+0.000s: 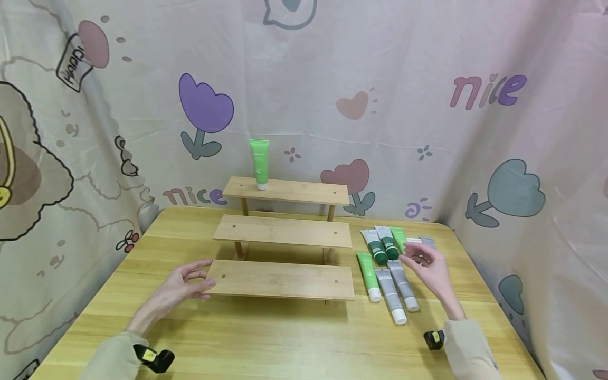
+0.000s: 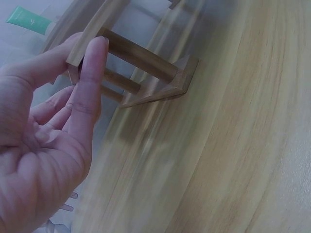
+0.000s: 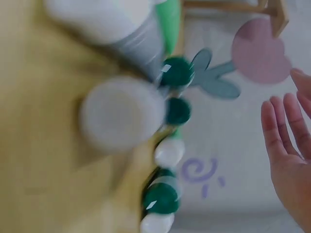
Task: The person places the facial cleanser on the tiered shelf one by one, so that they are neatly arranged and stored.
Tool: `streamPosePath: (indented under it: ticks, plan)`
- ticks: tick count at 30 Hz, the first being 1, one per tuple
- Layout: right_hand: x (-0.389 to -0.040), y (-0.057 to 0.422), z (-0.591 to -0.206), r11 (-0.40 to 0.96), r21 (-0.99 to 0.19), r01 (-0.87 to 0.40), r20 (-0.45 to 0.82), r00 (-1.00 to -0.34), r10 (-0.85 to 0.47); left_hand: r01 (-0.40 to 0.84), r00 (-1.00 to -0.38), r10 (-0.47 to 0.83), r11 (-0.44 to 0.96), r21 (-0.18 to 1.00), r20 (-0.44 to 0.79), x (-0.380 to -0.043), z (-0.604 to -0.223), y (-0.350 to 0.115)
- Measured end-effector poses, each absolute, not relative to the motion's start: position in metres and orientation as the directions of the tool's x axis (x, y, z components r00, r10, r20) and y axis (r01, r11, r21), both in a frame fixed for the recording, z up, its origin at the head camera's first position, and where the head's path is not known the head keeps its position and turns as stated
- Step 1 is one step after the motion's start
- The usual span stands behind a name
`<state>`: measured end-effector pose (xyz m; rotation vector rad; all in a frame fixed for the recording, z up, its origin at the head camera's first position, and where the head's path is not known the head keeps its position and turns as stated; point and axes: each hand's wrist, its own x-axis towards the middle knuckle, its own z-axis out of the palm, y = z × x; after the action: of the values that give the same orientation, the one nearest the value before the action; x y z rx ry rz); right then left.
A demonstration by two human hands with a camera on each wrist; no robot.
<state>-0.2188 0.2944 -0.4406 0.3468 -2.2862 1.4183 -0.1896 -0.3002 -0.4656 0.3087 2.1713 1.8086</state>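
Observation:
A three-tier wooden stand (image 1: 285, 279) stands mid-table. My left hand (image 1: 182, 282) pinches the left end of its lowest step, thumb and fingers on either face of the board in the left wrist view. On the top tier a green squeeze tube (image 1: 260, 163) stands upright on its white cap. To the right of the stand, my right hand (image 1: 431, 264) hovers over a group of tubes with fingers bent and nothing in them. Lying there are a green tube (image 1: 368, 274), silver-grey tubes (image 1: 390, 295) with white caps, and white tubes with dark green lower ends (image 1: 375, 248).
More tubes, including another green tube (image 1: 398, 237), lie behind and partly under the right hand's outline. A patterned curtain (image 1: 304, 105) hangs behind and beside the wooden table (image 1: 266, 343). Each sleeve has a black wrist camera (image 1: 157, 360).

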Motion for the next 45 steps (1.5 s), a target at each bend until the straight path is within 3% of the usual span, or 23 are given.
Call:
streamPosePath:
  ticks: [12,24,45]
  plan:
    - [-0.195,0.325,-0.476,0.524,-0.793,-0.310,0.351,-0.936,-0.021,-0.036,-0.933,0.346,0.189,0.981,-0.101,-0.188,-0.463,-0.301]
    - [-0.191,0.330,-0.483,0.625,-0.750,-0.217,0.224,-0.972,-0.069,-0.043,-0.934,0.340,0.195,0.980,-0.109,-0.187,-0.464,-0.300]
    - [-0.195,0.334,-0.487,0.624,-0.743,-0.241,0.179,-0.971,-0.161,-0.059,-0.939,0.323,0.191,0.980,-0.120,-0.189,-0.465,-0.299]
